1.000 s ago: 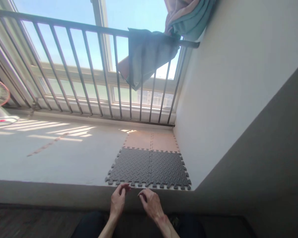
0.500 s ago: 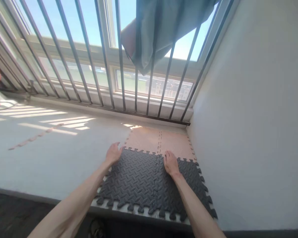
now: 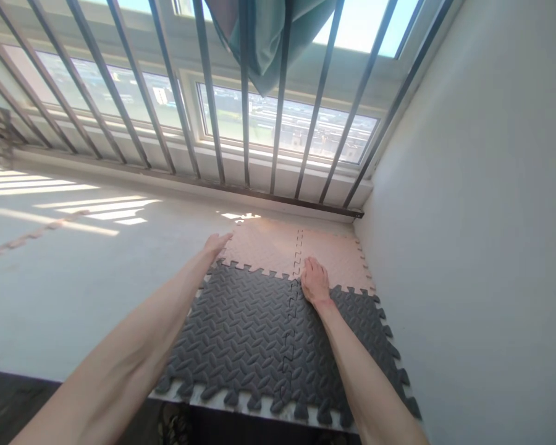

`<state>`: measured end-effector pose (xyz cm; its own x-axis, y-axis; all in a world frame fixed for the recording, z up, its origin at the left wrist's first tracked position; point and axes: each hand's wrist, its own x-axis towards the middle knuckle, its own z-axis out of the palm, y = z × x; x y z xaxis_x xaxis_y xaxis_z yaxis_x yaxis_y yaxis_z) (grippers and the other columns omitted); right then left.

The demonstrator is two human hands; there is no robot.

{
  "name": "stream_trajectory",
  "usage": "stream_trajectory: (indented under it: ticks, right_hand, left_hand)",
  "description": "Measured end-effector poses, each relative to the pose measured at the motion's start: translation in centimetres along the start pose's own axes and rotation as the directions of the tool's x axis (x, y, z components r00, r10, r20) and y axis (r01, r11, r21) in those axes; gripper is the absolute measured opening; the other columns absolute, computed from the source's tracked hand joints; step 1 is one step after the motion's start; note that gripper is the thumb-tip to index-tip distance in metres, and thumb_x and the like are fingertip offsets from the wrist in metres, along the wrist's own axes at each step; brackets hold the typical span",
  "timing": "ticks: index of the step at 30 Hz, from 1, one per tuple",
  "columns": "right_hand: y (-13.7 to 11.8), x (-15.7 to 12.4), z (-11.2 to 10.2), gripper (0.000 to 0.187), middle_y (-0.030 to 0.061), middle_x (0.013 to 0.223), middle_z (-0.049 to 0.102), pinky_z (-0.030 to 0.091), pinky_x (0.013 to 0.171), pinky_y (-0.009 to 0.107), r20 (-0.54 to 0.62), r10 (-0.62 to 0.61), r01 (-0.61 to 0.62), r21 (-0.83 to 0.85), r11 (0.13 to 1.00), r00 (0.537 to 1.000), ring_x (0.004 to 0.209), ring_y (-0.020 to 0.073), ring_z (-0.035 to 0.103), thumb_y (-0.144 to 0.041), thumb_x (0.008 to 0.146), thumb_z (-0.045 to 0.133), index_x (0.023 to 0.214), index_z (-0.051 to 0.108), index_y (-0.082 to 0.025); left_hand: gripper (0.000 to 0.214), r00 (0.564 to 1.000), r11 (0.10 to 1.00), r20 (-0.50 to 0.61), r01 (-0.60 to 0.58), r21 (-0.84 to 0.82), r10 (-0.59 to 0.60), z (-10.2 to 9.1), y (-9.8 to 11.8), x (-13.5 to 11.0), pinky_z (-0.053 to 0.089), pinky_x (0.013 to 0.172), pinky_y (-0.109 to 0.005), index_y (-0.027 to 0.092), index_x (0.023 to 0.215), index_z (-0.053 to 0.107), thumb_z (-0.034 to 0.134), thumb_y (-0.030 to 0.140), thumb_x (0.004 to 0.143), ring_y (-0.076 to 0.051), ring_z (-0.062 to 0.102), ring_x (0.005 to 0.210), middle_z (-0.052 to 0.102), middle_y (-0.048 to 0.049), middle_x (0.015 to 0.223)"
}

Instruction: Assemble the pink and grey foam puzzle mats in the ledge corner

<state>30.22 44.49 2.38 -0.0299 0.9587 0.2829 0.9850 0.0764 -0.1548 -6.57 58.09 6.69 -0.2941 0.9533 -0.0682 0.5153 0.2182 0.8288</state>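
- Your left hand (image 3: 217,243) is at the pink mats' (image 3: 259,243) left edge, grip unclear.
- Your right hand (image 3: 315,279), fingers bent, lies where pink meets black mats (image 3: 241,324); can't tell if gripping.

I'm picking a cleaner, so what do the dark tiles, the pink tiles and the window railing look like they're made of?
Dark tiles: probably matte foam or rubber, judging by the raised tread pattern and interlocking teeth. Pink tiles: likely similar matte foam, with matching jigsaw edges. Railing: seemingly metal, painted or coated, given its slim, straight bars.
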Motion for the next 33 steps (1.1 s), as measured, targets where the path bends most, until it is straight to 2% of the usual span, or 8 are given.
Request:
stream_trajectory:
  ticks: [4,8,10,14,19,25,30,33]
  right_hand:
    - [-0.2,0.8,-1.2,0.053,0.0185,0.161,0.057,0.037,0.117,0.044,0.043,0.011,-0.009,-0.046,0.999,0.999,0.143,0.0289,0.05,-0.024,0.106,0.034,0.154,0.054,-0.01]
    - [-0.4,2.3,-2.5,0.057,0.0175,0.168,0.05,0.044,0.105,0.049,0.118,-0.002,0.018,-0.133,0.991,0.993,0.134,0.0348,0.05,-0.025,0.104,0.036,0.158,0.05,-0.011]
    - [-0.6,3.3,-3.0,0.059,0.0161,0.173,0.044,0.045,0.102,0.05,0.157,0.006,0.018,-0.155,0.988,0.988,0.131,0.0368,0.05,-0.025,0.104,0.036,0.16,0.049,-0.012]
    - [-0.9,5.0,-3.3,0.058,0.0167,0.171,0.046,0.047,0.1,0.051,0.216,0.051,-0.016,-0.16,0.987,0.975,0.131,0.0383,0.048,-0.022,0.103,0.037,0.159,0.05,-0.016]
    - [-1.3,5.9,-3.5,0.052,0.0185,0.162,0.054,0.049,0.102,0.051,0.24,0.094,-0.052,-0.178,0.983,0.966,0.133,0.037,0.048,-0.022,0.103,0.04,0.152,0.056,-0.018]
    - [-1.4,5.7,-3.9,0.054,0.0137,0.167,0.05,0.049,0.106,0.052,0.269,0.11,-0.057,-0.197,0.979,0.957,0.136,0.036,0.047,-0.023,0.103,0.039,0.155,0.052,-0.021]
    - [-1.6,5.9,-4.3,0.054,0.0141,0.163,0.054,0.052,0.106,0.053,0.265,0.132,-0.083,-0.187,0.979,0.955,0.136,0.0356,0.048,-0.021,0.102,0.04,0.154,0.054,-0.023]
    - [-1.5,7.2,-4.2,0.062,0.0143,0.169,0.047,0.055,0.103,0.054,0.286,0.178,-0.133,-0.171,0.976,0.942,0.138,0.0371,0.049,-0.022,0.102,0.038,0.163,0.043,-0.024]
  left_hand:
    - [0.077,0.999,0.999,0.016,0.039,-0.008,-0.039,-0.1,2.2,0.5,0.054,0.095,-0.044,0.0,0.135,0.064,0.078,0.057,0.085,-0.036,0.07,0.118,0.072,-0.0295,0.134]
    - [0.041,1.0,1.0,0.016,-0.004,-0.003,0.004,0.5,4.1,1.0,0.053,0.097,-0.042,0.013,0.105,0.075,0.087,0.041,0.077,-0.033,0.073,0.109,0.08,-0.0163,0.113]
    - [0.038,1.0,1.0,-0.004,-0.024,-0.009,0.023,0.9,4.5,1.0,0.054,0.097,-0.042,0.014,0.103,0.072,0.089,0.03,0.073,-0.031,0.073,0.105,0.08,-0.0144,0.108]
    - [0.046,0.996,0.976,0.038,-0.077,-0.202,0.086,1.1,3.9,0.5,0.056,0.088,-0.038,0.013,0.109,0.065,0.087,0.024,0.07,-0.022,0.069,0.089,0.076,-0.0087,0.096]
    - [0.064,0.979,0.865,0.125,-0.077,-0.496,0.16,0.8,2.6,-1.3,0.052,0.068,-0.029,0.021,0.11,0.058,0.092,0.037,0.058,-0.016,0.063,0.069,0.068,0.0041,0.075]
    - [0.07,0.977,0.828,0.108,-0.094,-0.553,0.182,0.4,2.8,-2.3,0.048,0.059,-0.025,0.022,0.107,0.059,0.092,0.044,0.049,-0.016,0.064,0.063,0.07,0.0041,0.071]
    - [0.084,0.968,0.829,0.129,-0.111,-0.548,0.214,0.0,3.4,-1.9,0.053,0.063,-0.028,0.016,0.126,0.066,0.094,0.038,0.05,-0.016,0.066,0.065,0.074,0.0022,0.074]
    - [0.08,0.955,0.835,0.117,-0.175,-0.522,0.273,0.1,3.3,-1.5,0.054,0.063,-0.027,0.014,0.127,0.071,0.091,0.036,0.053,-0.015,0.065,0.064,0.07,0.0043,0.071]
